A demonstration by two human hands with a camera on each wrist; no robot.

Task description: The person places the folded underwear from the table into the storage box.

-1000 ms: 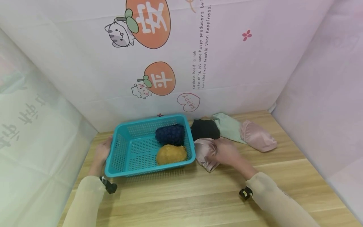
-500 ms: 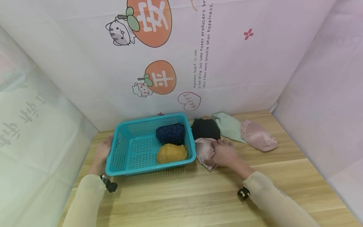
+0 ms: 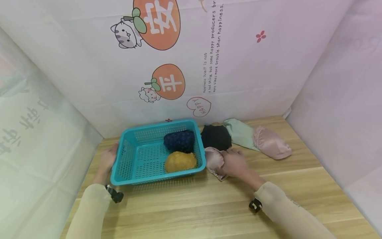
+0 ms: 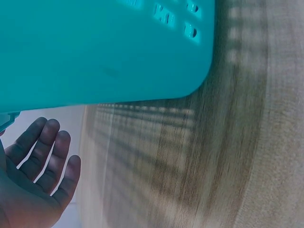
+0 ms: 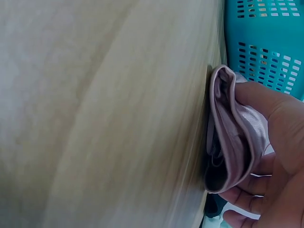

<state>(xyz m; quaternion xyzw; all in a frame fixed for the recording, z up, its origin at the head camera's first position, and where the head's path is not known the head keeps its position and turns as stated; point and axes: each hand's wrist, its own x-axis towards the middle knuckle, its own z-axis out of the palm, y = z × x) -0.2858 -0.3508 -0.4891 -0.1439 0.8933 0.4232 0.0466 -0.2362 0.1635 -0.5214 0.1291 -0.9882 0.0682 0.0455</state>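
Note:
My right hand point(image 3: 235, 162) pinches the right end of a folded mauve-pink satin pair of underwear point(image 3: 214, 160) on the table. In the right wrist view the thumb lies on one side of the underwear point(image 5: 232, 128) and the fingers on the other, with its bound edges showing in layers. My left hand point(image 3: 108, 159) is at the left side of a turquoise plastic basket point(image 3: 159, 181). In the left wrist view the left hand's fingers point(image 4: 59, 154) are spread and relaxed beside the basket wall; the thumb is mostly hidden.
Inside the basket, a navy bundle point(image 3: 179, 141) and a mustard-yellow bundle point(image 3: 180, 162) sit at the right end. Beyond my right hand lie a black folded cloth point(image 3: 216, 136), a pale green one point(image 3: 241, 133) and a pink satin bundle point(image 3: 272, 143). A printed white curtain point(image 3: 238, 73) rises behind.
My right hand has shifted slightly left and down, its fingers drawing in on the satin underwear. The underwear's back edge looks more bunched. My left hand and the basket have stayed in place.

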